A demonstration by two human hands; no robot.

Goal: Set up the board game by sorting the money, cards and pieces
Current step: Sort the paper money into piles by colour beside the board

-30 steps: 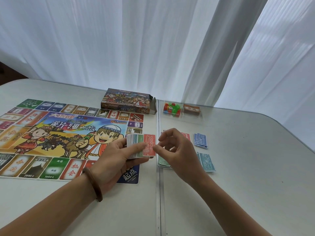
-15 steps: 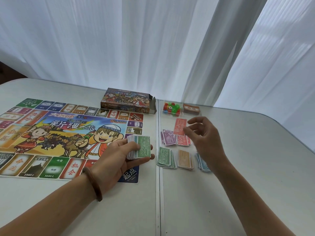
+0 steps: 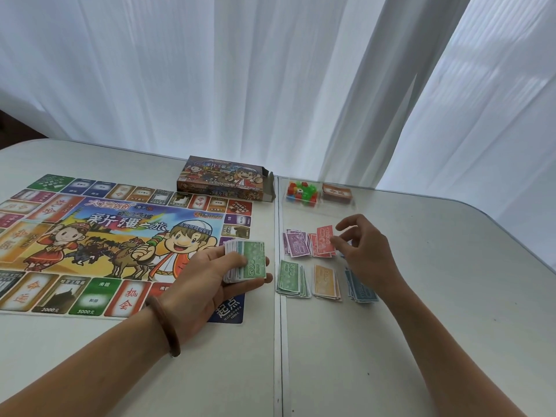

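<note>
White table [image 3: 421, 326] w/ game board [image 3: 90, 245], box [image 3: 224, 182], money piles [image 3: 291, 278].

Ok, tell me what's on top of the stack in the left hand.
A green 500 note, under the left hand's thumb. Below it, the stack shows only edges.

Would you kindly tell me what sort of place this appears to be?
Likely a room indoors, perhaps at home: a white table beside sheer curtains lit by daylight, with a board game laid out on it.
</note>
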